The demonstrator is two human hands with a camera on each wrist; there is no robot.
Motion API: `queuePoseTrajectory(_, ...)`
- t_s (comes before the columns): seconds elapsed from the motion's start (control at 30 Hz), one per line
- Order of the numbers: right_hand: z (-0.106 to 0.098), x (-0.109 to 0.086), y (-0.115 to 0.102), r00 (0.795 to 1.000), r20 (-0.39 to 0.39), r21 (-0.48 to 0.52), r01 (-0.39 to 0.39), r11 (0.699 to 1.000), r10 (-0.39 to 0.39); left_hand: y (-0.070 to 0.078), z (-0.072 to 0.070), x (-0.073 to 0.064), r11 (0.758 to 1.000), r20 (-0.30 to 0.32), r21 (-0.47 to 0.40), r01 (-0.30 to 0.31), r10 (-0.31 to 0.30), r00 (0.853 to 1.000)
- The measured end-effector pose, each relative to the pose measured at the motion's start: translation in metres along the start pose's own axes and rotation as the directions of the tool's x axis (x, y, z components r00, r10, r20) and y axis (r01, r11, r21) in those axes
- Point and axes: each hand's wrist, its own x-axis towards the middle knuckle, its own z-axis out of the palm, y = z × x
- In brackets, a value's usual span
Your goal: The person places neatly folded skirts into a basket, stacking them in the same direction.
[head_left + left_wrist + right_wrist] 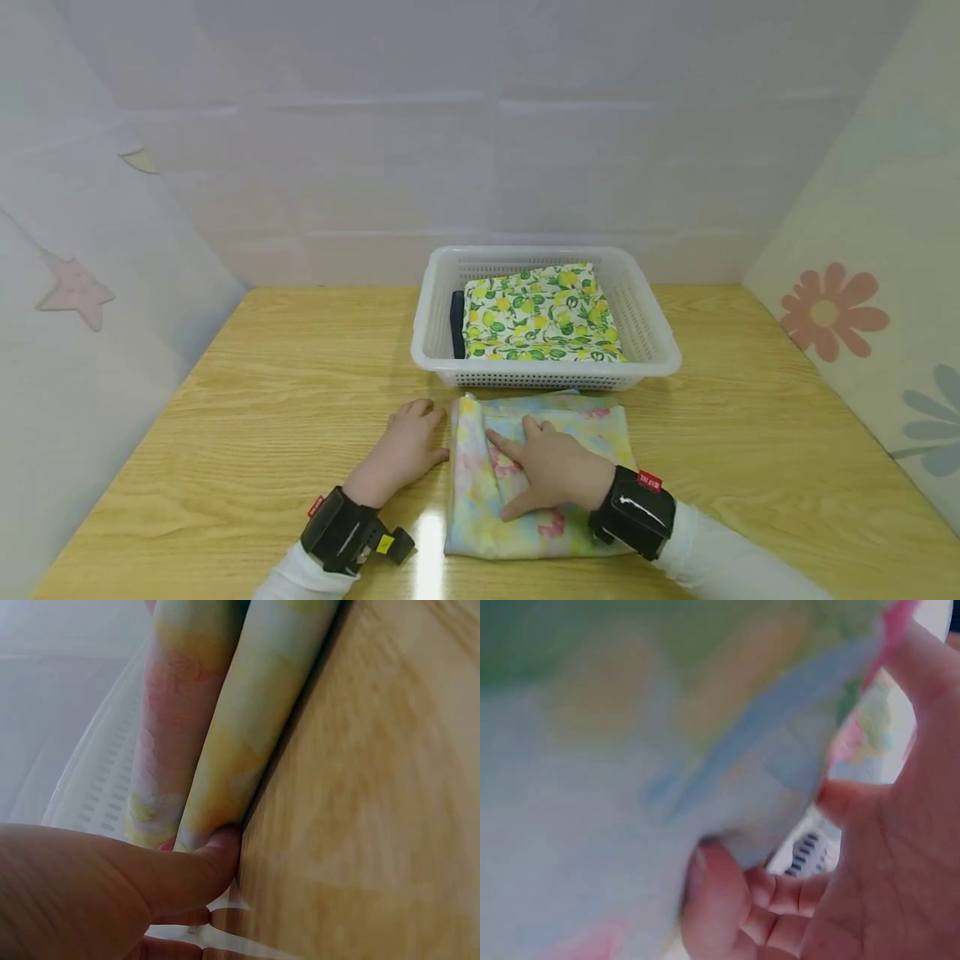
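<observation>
A folded pastel tie-dye cloth (470, 517) in yellow, pink and blue lies on the wooden table before the basket. My right hand (558, 467) rests on top of it, fingers and thumb spread across the upper layer. In the right wrist view the cloth (592, 795) fills much of the picture, with fingertips (716, 889) against it. Beside the cloth's left edge, my left hand (401, 450) lies low on the table with its fingers pointing forward. In the left wrist view its thumb (214, 859) touches the lower of two thick rounded folds (251, 727).
Behind the cloth stands a white perforated plastic basket (651, 333). Inside it are a folded lemon-print cloth (536, 312) and a narrow dark blue item (457, 325) at its left. Pale walls with star and flower pictures border the wooden table (300, 375).
</observation>
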Motion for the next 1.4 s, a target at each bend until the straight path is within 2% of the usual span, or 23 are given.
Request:
queuePoseTrajectory(0.1, -0.004, -0.005, 0.014, 0.998, 0.042, 0.123, 0.035, 0.992, -0.041, 0.001, 0.0, 0.0, 1.0, 0.001, 0.0, -0.007, 0.007, 1.0)
queuePoseTrajectory(0.17, -0.008, -0.01, 0.023, 0.995, 0.067, 0.227, 0.053, 0.972, -0.07, 0.002, 0.0, 0.001, 1.0, 0.002, 0.004, -0.007, 0.007, 1.0)
queuePoseTrajectory(0.23, -0.014, -0.016, 0.03, 0.992, 0.071, 0.317, 0.075, 0.945, -0.103, 0.002, -0.001, 0.0, 1.0, 0.005, 0.007, -0.002, 0.002, 1.0)
queuePoseTrajectory(0.4, -0.019, -0.031, 0.053, 0.981, 0.048, 0.507, 0.138, 0.851, -0.187, 0.003, -0.002, -0.001, 1.0, 0.006, 0.007, 0.008, -0.008, 1.0)
queuePoseTrajectory(0.47, -0.017, -0.037, 0.063, 0.979, 0.034, 0.548, 0.152, 0.822, -0.203, 0.003, -0.002, -0.001, 1.0, 0.009, 0.005, 0.01, -0.01, 1.0)
queuePoseTrajectory(0.67, -0.002, -0.051, 0.088, 0.973, -0.024, 0.603, 0.198, 0.773, -0.23, 0.002, -0.002, -0.002, 1.0, 0.012, 0.01, 0.02, -0.02, 1.0)
queuePoseTrajectory(0.83, 0.009, -0.057, 0.109, 0.98, -0.063, 0.715, 0.175, 0.677, -0.188, 0.002, -0.003, 0.0, 1.0, 0.005, 0.019, 0.01, -0.01, 1.0)
queuePoseTrajectory(1.0, 0.018, -0.061, 0.124, 0.987, -0.098, 0.814, 0.154, 0.561, -0.128, 0.003, -0.003, 0.0, 1.0, 0.014, 0.031, 0.001, -0.001, 1.0)
queuePoseTrajectory(1.1, 0.021, -0.062, 0.132, 0.99, -0.115, 0.869, 0.14, 0.474, -0.082, 0.003, -0.002, -0.001, 1.0, 0.021, 0.026, 0.011, -0.012, 1.0)
queuePoseTrajectory(1.17, 0.023, -0.063, 0.136, 0.99, -0.13, 0.904, 0.143, 0.403, -0.06, 0.004, -0.003, -0.001, 1.0, 0.024, 0.018, 0.016, -0.016, 1.0)
queuePoseTrajectory(1.3, 0.028, -0.064, 0.146, 0.986, -0.151, 0.963, 0.162, 0.214, -0.069, 0.005, -0.003, -0.001, 1.0, 0.031, 0.003, 0.019, -0.019, 0.999)
queuePoseTrajectory(1.37, 0.03, -0.064, 0.149, 0.985, -0.156, 0.975, 0.165, 0.146, -0.072, 0.004, -0.004, -0.001, 1.0, 0.031, 0.004, 0.018, -0.018, 0.999)
queuePoseTrajectory(1.4, 0.03, -0.063, 0.15, 0.985, -0.159, 0.978, 0.166, 0.124, -0.071, 0.004, -0.004, -0.001, 1.0, 0.03, 0.005, 0.019, -0.019, 0.999)
